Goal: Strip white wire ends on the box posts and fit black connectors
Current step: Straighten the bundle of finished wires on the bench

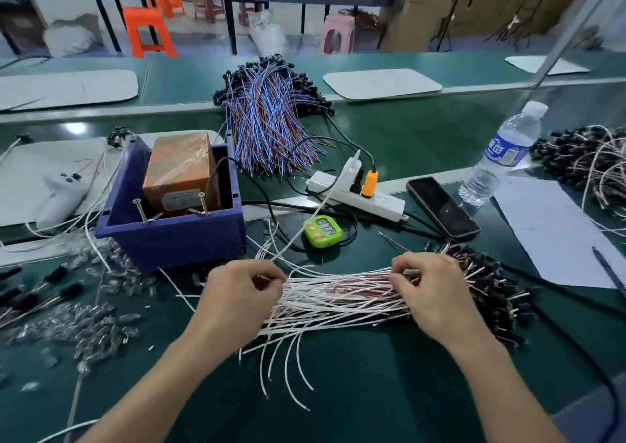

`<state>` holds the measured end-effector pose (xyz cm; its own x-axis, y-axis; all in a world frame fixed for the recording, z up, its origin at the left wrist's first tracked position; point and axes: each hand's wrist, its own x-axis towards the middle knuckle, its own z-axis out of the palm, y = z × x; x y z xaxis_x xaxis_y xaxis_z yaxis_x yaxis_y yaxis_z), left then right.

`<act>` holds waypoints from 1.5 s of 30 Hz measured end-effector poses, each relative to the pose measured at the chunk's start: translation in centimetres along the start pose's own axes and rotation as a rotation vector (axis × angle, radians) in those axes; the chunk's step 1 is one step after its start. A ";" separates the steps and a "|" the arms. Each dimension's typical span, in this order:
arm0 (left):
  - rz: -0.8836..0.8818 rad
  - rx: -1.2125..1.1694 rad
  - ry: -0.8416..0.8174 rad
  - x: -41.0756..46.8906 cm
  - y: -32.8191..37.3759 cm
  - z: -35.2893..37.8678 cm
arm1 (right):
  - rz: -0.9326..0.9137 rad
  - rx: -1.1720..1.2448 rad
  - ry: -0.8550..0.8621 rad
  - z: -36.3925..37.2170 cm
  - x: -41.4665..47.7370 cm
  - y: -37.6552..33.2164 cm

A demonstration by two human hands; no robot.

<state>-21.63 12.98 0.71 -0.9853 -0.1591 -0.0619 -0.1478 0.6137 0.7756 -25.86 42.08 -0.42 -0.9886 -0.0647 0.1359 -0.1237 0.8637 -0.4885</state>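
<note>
Your left hand (244, 290) and right hand (430, 290) both pinch into the wires (338, 302), which lie left-to-right at lower centre. The box (169, 242) posts (140, 210) stand up-left, nearer your left.

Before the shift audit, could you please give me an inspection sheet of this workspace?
Surface: dark green bench mat, white paper sheet at right.
Job's things: bundle of white wires across the mat, black connectors at its right end; blue plastic box with two metal posts behind.
Clutter: clear plastic bits at left, green digital timer, black phone, clear water bottle.
Hands: left hand and right hand each pinch the wires.
Cables: white power strip with plugs; black cable along the right.
Surroundings: orange plastic stool, pink plastic stool, cardboard boxes.
</note>
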 end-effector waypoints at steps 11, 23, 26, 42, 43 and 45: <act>0.075 0.188 0.015 -0.1 -0.7 0.1 | -0.025 0.084 0.000 0.3 -1.2 0.1; 0.085 0.123 0.030 -0.5 -1.5 0.0 | 0.100 -0.076 0.005 -2.9 0.3 0.4; 0.092 0.126 0.050 -0.6 -1.7 -0.2 | 0.160 -0.083 -0.012 -3.4 0.3 1.0; 0.087 0.096 0.052 -0.8 -2.1 -0.5 | -0.075 -0.147 0.281 -5.3 -0.6 0.5; 0.094 0.096 0.058 -0.9 -2.0 -0.5 | -0.126 -0.137 0.320 -4.8 -1.2 0.3; 0.107 0.093 0.069 -0.9 -1.9 -0.3 | -0.194 -0.156 0.338 -3.6 -2.1 -0.1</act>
<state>-20.40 11.75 -0.48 -0.9882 -0.1398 0.0634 -0.0530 0.6982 0.7139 -23.45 43.95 2.40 -0.8615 -0.0883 0.5000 -0.2642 0.9189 -0.2930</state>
